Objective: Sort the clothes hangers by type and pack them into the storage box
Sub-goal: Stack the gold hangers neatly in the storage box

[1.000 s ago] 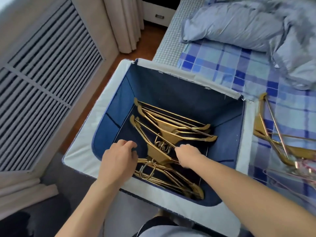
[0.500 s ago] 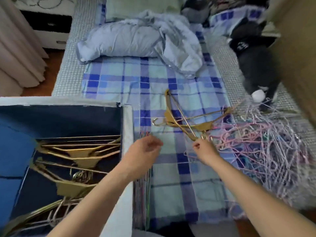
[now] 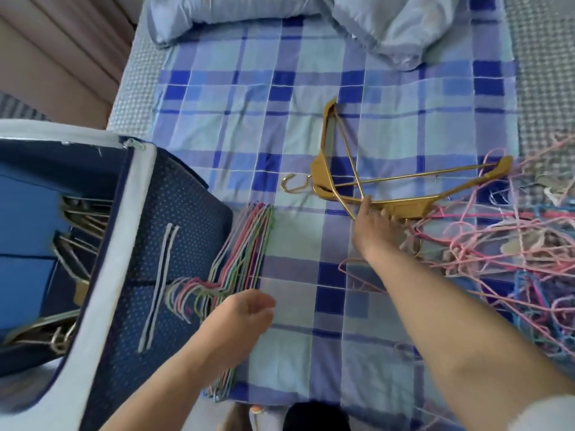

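Two gold hangers (image 3: 367, 194) crossed on checked bedsheet (image 3: 236, 126), right of storage box (image 3: 102, 275). Right hand (image 3: 375, 227): fingers spread, touching lower hanger, apparently not yet clamped. Left hand (image 3: 242, 315): loosely curled, empty. We judge hangers rigid, light, slick; grip at neck. No legible writing.

We see soft, even daylight with faint shadows; motion blur softens the left hand (image 3: 239, 318) and box (image 3: 102, 275); edges bow.
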`<action>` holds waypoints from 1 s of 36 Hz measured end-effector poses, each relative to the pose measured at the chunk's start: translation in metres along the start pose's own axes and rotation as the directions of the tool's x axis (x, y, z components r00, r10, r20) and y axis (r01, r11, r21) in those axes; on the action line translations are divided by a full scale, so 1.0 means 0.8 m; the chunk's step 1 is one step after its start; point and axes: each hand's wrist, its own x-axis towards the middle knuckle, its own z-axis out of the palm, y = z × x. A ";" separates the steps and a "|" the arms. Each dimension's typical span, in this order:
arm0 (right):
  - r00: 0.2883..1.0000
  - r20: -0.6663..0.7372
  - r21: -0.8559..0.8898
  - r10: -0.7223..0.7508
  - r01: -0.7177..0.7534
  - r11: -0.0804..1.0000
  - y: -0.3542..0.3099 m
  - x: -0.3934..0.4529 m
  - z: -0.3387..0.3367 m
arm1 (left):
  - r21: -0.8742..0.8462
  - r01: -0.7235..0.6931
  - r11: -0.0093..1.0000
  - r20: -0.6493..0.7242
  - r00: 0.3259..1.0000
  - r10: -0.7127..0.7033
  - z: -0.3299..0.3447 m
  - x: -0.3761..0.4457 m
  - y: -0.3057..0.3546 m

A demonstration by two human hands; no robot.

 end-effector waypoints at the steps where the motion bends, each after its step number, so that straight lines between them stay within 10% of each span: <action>1: 1.000 -0.006 0.078 0.006 -0.006 0.997 0.000 0.004 -0.002 | -0.019 0.016 1.000 -0.011 1.000 -0.016 0.004 0.003 0.002; 10: 0.984 0.028 0.641 -0.176 0.118 0.759 -0.011 -0.162 -0.079 | -0.618 -0.019 0.786 -0.017 1.000 0.010 0.059 0.033 0.093; 15: 0.766 0.090 0.834 -0.636 0.291 0.469 -0.010 -0.214 -0.101 | -0.748 -0.141 0.649 -0.190 0.982 -0.005 0.068 0.048 0.120; 17: 0.709 0.103 0.745 -0.698 0.410 0.527 0.004 -0.178 -0.098 | -0.720 -0.147 0.678 -0.245 0.968 -0.049 0.053 0.050 0.108; 23: 0.948 0.043 -0.022 -0.317 0.318 0.948 0.083 0.016 -0.054 | -0.645 -0.038 0.763 -0.237 0.959 -0.153 0.018 0.021 0.048; 36: 0.945 0.079 -0.411 -0.319 0.322 0.853 0.110 0.042 -0.097 | -0.673 -0.119 0.730 -0.276 0.956 -0.098 0.001 -0.021 -0.003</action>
